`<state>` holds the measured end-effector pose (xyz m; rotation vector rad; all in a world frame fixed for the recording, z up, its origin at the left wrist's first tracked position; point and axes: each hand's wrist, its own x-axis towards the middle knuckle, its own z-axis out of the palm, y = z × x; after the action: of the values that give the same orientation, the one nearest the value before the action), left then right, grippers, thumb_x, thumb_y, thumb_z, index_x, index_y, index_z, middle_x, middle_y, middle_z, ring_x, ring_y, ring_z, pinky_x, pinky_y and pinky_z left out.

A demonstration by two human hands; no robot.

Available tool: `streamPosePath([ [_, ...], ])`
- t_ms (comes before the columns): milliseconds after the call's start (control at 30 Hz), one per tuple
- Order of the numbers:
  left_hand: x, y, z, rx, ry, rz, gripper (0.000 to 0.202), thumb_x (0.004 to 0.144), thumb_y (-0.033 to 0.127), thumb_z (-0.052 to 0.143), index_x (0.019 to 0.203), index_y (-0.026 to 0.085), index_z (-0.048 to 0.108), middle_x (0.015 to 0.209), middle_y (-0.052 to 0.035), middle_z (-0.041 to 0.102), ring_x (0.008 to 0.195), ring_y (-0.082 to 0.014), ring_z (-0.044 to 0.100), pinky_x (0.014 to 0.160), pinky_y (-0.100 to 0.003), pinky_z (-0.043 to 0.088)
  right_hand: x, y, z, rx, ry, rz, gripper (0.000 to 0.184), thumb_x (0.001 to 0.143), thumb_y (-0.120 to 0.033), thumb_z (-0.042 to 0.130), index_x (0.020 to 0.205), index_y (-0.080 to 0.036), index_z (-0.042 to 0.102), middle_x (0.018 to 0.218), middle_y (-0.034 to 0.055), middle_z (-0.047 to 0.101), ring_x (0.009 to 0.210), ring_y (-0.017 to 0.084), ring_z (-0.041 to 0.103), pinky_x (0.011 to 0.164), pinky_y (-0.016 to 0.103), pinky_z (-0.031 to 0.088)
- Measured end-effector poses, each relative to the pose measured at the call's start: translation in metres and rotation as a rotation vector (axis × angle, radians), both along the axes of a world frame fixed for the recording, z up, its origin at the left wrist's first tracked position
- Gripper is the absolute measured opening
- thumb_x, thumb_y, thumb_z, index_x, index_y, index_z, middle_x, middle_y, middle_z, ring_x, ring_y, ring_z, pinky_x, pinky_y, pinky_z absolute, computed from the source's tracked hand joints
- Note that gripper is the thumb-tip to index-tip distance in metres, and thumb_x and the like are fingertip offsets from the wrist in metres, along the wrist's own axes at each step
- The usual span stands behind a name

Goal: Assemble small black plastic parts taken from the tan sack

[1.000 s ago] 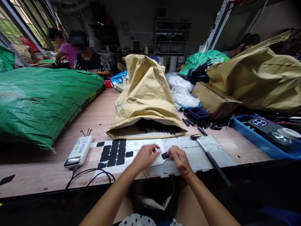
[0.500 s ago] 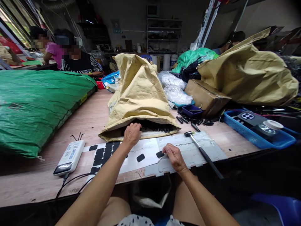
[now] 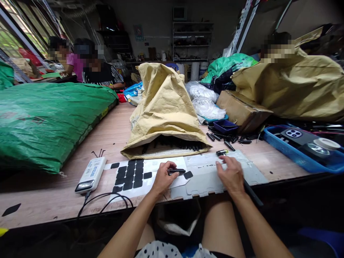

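Observation:
Pinched in the fingers of my left hand (image 3: pixel 164 178) is a slim black pen-like piece (image 3: pixel 177 171), lying roughly level with its tip to the right. Below it is a white sheet (image 3: pixel 154 167) with rows of black rounded squares (image 3: pixel 129 176). One black square (image 3: pixel 188 175) sits apart near the sheet's right end. My right hand (image 3: pixel 230 174) hovers over a grey board (image 3: pixel 200 179), fingers spread and curved, above a hammer (image 3: pixel 252 193). My hand hides the middle of its shaft; the head (image 3: pixel 221 152) shows beyond my fingertips. A tan sack (image 3: pixel 168 107) gapes toward me, with dark pieces inside.
A white power bank (image 3: pixel 91 174) with black cables stands left, beside a large green sack (image 3: pixel 51 122). Loose black pieces (image 3: pixel 215 136), a dark blue tray (image 3: pixel 225 126), a cardboard box (image 3: pixel 242 109) and a blue basket (image 3: pixel 295 150) occupy the right. Other people sit further back.
My left hand has come out of the sack's mouth with a black pen-like piece. My right hand has moved right from beside the black square to over the hammer, its fingers opening. The view has shifted slightly left.

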<state>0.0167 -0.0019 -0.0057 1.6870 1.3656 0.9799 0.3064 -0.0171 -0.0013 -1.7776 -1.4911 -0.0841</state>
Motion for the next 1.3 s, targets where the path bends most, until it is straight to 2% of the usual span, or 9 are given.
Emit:
streamPosePath([
  [100,-0.001,0.0,0.004,0.095,0.109,-0.046,0.028,0.073,0.016,0.068,0.1,0.023,0.071,0.094,-0.0043,0.068,0.098,-0.024,0.058,0.091,-0.039,0.048,0.049,0.001,-0.015,-0.162,-0.167,-0.276,0.037,0.08,-0.049,0.064,0.103,-0.02,0.069,0.096,0.0162,0.062,0.09,0.033,0.056,0.078,0.051,0.044],
  [167,0.001,0.0,0.003,0.143,0.175,-0.06,0.028,0.072,0.015,0.068,0.098,0.023,0.073,0.092,-0.0044,0.07,0.099,-0.0256,0.057,0.091,-0.04,0.047,0.073,0.003,-0.024,-0.227,-0.183,-0.244,0.034,0.079,-0.055,0.065,0.087,-0.022,0.068,0.083,0.0153,0.062,0.078,0.032,0.057,0.069,0.051,0.043],
  [267,0.004,0.0,0.001,0.158,0.213,-0.072,0.023,0.073,0.018,0.07,0.095,0.023,0.074,0.091,-0.0044,0.07,0.096,-0.0254,0.055,0.088,-0.039,0.046,0.086,0.006,-0.027,-0.212,-0.134,-0.149,0.029,0.084,-0.05,0.057,0.067,-0.026,0.055,0.07,0.0113,0.057,0.064,0.028,0.054,0.062,0.049,0.043],
  [400,0.004,0.001,-0.001,0.144,0.265,-0.092,0.017,0.076,0.026,0.073,0.093,0.025,0.076,0.087,-0.0038,0.069,0.097,-0.0256,0.054,0.088,-0.04,0.041,0.059,-0.001,-0.007,-0.171,-0.013,-0.149,0.025,0.09,-0.045,0.048,0.073,-0.027,0.053,0.077,0.0127,0.058,0.073,0.032,0.058,0.068,0.051,0.045],
  [567,0.004,0.002,0.0,0.117,0.288,-0.114,0.018,0.076,0.028,0.075,0.094,0.025,0.076,0.087,-0.003,0.069,0.098,-0.0255,0.054,0.089,-0.04,0.039,-0.015,-0.029,0.017,-0.121,0.24,0.226,0.029,0.094,-0.044,0.048,0.099,-0.022,0.066,0.086,0.0089,0.069,0.079,0.027,0.064,0.075,0.041,0.052],
  [700,0.006,0.003,-0.001,0.102,0.297,-0.096,0.017,0.076,0.027,0.075,0.093,0.026,0.077,0.086,-0.0022,0.068,0.098,-0.0253,0.054,0.089,-0.039,0.038,-0.061,-0.052,0.018,-0.102,0.204,0.431,0.032,0.098,-0.034,0.047,0.121,-0.023,0.067,0.106,0.0094,0.071,0.095,0.025,0.067,0.087,0.039,0.054],
  [767,0.006,0.003,-0.001,0.095,0.308,-0.095,0.018,0.076,0.026,0.075,0.094,0.027,0.077,0.087,-0.0019,0.068,0.098,-0.0252,0.053,0.089,-0.039,0.037,-0.075,-0.06,0.016,-0.103,0.13,0.476,0.037,0.1,-0.029,0.044,0.132,-0.027,0.063,0.105,0.0089,0.07,0.094,0.024,0.067,0.086,0.037,0.053],
  [1033,0.006,0.003,0.003,0.072,0.345,-0.102,0.003,0.078,0.026,0.073,0.08,0.024,0.075,0.086,-0.0012,0.066,0.098,-0.0235,0.052,0.086,-0.037,0.036,-0.097,-0.068,0.006,-0.148,-0.18,0.445,0.049,0.098,-0.013,0.04,0.139,-0.031,0.06,0.089,0.005,0.063,0.076,0.019,0.063,0.064,0.027,0.047],
  [1300,0.007,0.003,0.0,0.073,0.316,-0.085,0.016,0.077,0.026,0.075,0.093,0.027,0.079,0.087,-0.0012,0.068,0.099,-0.0238,0.053,0.089,-0.038,0.036,-0.089,-0.069,0.009,-0.097,-0.176,0.35,0.043,0.102,-0.019,0.04,0.139,-0.03,0.06,0.091,0.0034,0.063,0.079,0.017,0.064,0.068,0.026,0.046],
])
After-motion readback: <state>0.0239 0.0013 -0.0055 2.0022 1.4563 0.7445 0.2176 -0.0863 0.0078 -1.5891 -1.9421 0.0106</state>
